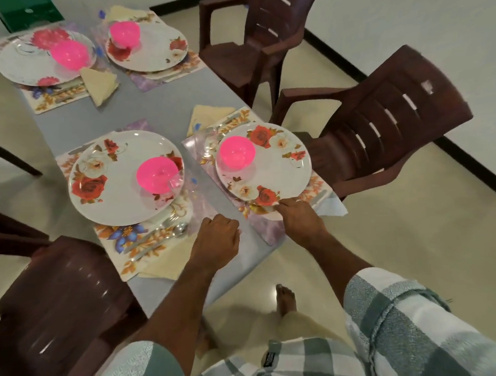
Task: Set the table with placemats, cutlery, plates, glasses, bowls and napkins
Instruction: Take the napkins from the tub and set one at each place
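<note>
We pinch the near-right white floral plate (269,169) in right-hand fingers (282,204) for final straightening; left hand (217,233) hovers curled, empty.

The person wears a short-sleeved shirt (281,369) in a broad check of white and grey-green, and both sleeves are rolled into thick cuffs above the elbows, the right cuff (393,298) showing a frayed thread at its edge. A small dark label (269,358) is stitched on the shirt front, just below the pale beige cloth (304,324) worn round the legs. Beyond that cloth a bare foot (285,297) shows; the forearms, left hand (214,233) and right hand (299,216) are bare.
</note>
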Motion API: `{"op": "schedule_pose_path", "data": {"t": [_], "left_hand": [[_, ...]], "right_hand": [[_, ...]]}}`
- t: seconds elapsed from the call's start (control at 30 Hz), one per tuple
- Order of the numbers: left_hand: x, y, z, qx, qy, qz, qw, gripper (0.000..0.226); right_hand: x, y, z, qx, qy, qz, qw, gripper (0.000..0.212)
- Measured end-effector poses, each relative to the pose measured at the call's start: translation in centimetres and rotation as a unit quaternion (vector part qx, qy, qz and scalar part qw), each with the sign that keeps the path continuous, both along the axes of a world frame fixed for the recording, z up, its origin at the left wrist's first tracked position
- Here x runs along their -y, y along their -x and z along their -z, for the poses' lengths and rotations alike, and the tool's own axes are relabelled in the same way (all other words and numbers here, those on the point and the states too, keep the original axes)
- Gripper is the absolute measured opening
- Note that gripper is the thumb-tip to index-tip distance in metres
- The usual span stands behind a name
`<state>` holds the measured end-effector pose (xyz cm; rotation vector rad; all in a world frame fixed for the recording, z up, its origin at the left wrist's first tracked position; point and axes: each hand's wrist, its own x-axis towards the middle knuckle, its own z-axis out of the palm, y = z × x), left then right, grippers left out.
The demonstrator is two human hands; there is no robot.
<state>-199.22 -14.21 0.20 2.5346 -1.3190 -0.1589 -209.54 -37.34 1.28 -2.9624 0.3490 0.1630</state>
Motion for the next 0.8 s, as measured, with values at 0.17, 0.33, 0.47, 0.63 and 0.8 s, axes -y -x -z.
{"op": "schedule_pose_path", "data": {"t": [0.17, 0.33, 0.47, 0.63, 0.8], "left_hand": [[6.4, 3.1, 0.1, -0.024, -0.064, -0.023, 0.997, 0.013], [11.3, 6.2, -0.1, -0.052, -0.115, -0.060, 0.990, 0.020], [13.2, 8.2, -1.5, -0.070, -0.132, -0.092, 0.984, 0.026], [13.7, 9.1, -2.8, -0.072, -0.200, -0.142, 0.967, 0.030], [14.0, 9.1, -3.2, -0.058, -0.203, -0.163, 0.964, 0.032]], "right_hand": [[8.4, 2.4, 1.3, -0.058, -0.028, -0.016, 0.998, 0.029], [13.6, 4.5, 3.6, -0.050, -0.035, -0.101, 0.993, 0.052], [15.0, 5.9, 5.2, -0.077, -0.035, -0.128, 0.988, 0.057], [14.9, 5.5, 6.1, -0.099, -0.044, -0.148, 0.983, 0.052], [13.9, 4.5, 5.4, -0.104, -0.043, -0.156, 0.981, 0.053]]}}
